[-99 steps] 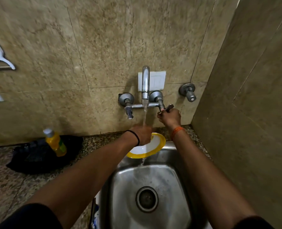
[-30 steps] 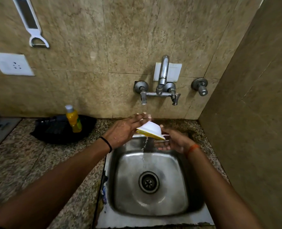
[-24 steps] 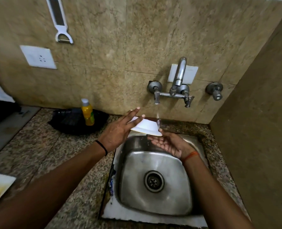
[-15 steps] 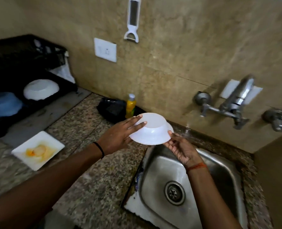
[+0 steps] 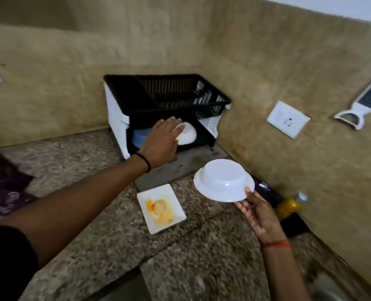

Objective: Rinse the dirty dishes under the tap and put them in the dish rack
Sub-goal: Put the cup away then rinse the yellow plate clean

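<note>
Two bowls are sitting upside down in the dish rack (image 5: 167,98) at upper centre; the left hand (image 5: 160,142) is gripping the white one (image 5: 186,133) there. The right hand (image 5: 258,211) is pinching another white bowl (image 5: 223,181) mid-frame over the worktop (image 5: 115,235). One dirty square plate (image 5: 160,208) is waiting, unrinsed.

Dish rack (image 5: 169,92): black baskets, white side panels. Lower tier: white bowl (image 5: 186,134) beside a pale blue dish (image 5: 139,135). Held bowl (image 5: 223,180): plain white. Square plate (image 5: 161,208): white, smeared yellow-orange. Counter (image 5: 106,242): speckled brown-grey granite. Wall tiles (image 5: 267,68): mottled beige. Bottle (image 5: 288,206): yellow (blurred).
</note>
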`<control>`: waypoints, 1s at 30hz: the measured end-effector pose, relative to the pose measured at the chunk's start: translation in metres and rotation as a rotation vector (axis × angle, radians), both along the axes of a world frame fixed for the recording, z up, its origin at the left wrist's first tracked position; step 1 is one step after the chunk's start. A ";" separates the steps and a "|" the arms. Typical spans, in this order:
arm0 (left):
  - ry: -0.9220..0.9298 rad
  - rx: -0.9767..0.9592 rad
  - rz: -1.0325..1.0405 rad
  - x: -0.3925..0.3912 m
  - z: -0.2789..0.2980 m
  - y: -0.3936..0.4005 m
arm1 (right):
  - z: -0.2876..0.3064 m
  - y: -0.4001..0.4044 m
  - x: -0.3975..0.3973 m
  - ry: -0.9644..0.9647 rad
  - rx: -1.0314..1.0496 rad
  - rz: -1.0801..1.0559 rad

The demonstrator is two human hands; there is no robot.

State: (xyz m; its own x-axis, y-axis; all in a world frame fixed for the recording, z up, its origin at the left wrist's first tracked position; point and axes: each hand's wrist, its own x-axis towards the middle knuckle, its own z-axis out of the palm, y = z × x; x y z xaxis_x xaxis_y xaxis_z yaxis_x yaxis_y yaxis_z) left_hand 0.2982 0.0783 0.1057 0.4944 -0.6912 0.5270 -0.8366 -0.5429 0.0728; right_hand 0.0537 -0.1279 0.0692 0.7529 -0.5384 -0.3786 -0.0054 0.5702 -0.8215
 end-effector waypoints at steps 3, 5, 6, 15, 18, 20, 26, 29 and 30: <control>0.037 0.085 0.222 0.053 0.000 0.038 | -0.006 0.020 0.059 -0.005 0.047 0.013; 0.041 0.151 0.286 0.075 0.000 0.055 | -0.008 0.032 0.093 -0.003 0.051 0.044; 0.027 0.155 0.265 0.083 0.002 0.058 | -0.007 0.037 0.107 -0.016 0.044 0.068; 0.248 0.160 0.230 0.125 0.053 0.047 | 0.019 0.032 0.189 -0.148 0.016 0.165; 0.400 0.213 0.198 0.138 0.067 0.045 | 0.041 0.032 0.200 -0.211 0.032 0.129; 0.486 0.260 0.184 0.144 0.075 0.043 | 0.056 0.030 0.204 -0.260 0.040 0.105; 0.578 0.440 0.185 0.159 0.085 0.031 | 0.095 0.017 0.204 -0.314 -0.029 0.058; 0.604 0.514 0.178 0.162 0.089 0.026 | 0.114 0.007 0.203 -0.358 -0.024 0.019; 0.610 0.532 0.178 0.163 0.090 0.025 | 0.121 0.006 0.205 -0.375 -0.002 0.005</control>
State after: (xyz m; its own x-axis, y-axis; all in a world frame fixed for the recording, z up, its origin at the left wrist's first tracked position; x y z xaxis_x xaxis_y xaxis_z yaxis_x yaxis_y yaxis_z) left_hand 0.4615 0.1028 0.1958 0.7131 -0.6572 -0.2441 -0.6319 -0.7534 0.1822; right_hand 0.2590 -0.1223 0.1898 0.8419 -0.5345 -0.0749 0.2932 0.5695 -0.7679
